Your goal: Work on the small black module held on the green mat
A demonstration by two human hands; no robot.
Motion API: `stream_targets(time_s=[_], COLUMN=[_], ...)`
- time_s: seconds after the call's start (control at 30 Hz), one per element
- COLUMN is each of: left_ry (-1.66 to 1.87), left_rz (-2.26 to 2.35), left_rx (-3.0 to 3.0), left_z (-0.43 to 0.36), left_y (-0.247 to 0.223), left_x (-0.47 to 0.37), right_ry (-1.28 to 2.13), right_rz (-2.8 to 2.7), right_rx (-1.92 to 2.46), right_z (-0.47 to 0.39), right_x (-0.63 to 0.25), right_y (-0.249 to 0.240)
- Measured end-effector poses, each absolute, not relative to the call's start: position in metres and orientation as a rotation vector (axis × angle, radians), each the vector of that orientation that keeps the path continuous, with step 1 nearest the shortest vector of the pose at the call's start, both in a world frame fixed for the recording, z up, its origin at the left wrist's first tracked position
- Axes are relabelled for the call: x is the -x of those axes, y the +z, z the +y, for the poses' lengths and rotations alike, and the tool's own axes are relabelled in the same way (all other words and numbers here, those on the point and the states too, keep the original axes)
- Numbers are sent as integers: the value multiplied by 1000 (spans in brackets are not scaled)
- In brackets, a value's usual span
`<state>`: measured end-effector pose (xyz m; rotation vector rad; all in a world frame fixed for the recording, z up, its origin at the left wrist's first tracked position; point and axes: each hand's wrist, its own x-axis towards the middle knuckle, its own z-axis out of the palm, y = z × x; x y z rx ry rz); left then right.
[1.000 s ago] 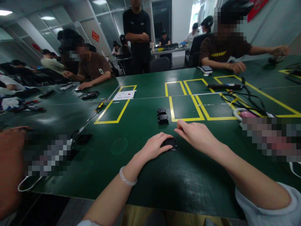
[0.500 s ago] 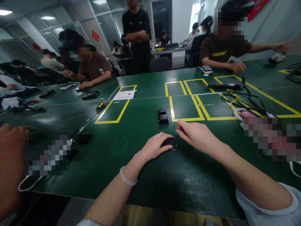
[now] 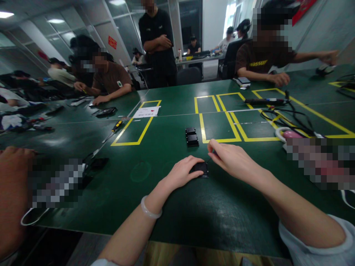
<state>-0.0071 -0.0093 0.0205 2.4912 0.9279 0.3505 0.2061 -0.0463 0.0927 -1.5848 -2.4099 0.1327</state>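
Note:
A small black rectangular block (image 3: pixel 201 170) with small studs along its edge lies on the green table (image 3: pixel 166 210). My left hand (image 3: pixel 183 170) is closed on its left side, thumb at the near edge and fingers at the far edge. My right hand (image 3: pixel 229 155) pinches a thin dark rod-like tool (image 3: pixel 209 160), whose tip reaches the block's far right corner. The fingers hide most of the tool, so its kind cannot be made out. Just beyond the block rests a similar black part (image 3: pixel 192 137) with two raised sections, untouched.
Yellow tape rectangles (image 3: pixel 221 140) mark the table. A paper sheet (image 3: pixel 146 111) and a yellow-black screwdriver (image 3: pixel 117 126) lie to the left. Black cables (image 3: pixel 298 118) and a long black tool (image 3: pixel 266 101) are at right. A co-worker's arm (image 3: pixel 12 199) is close on my left.
My hands and the block stay almost in place; the right fingers shift very slightly. The standing person in the background has moved a little to the left.

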Motion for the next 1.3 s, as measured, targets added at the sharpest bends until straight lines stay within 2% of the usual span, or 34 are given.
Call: stream_targets(time_s=[0.27, 0.47, 0.7, 1.3], left_ry=[349, 349, 338, 346], left_rz=[939, 927, 936, 933], left_rx=[-2490, -2489, -2504, -2499], left_z=[-9, -10, -9, -9], left_y=[20, 22, 21, 22], left_x=[7, 7, 6, 7], right_ry=[54, 86, 30, 100], right_rz=[-2410, -2382, -2431, -2389], right_rx=[1673, 1557, 1701, 1565], right_z=[-46, -47, -45, -48], right_x=[-204, -205, -203, -205], right_y=[93, 91, 92, 93])
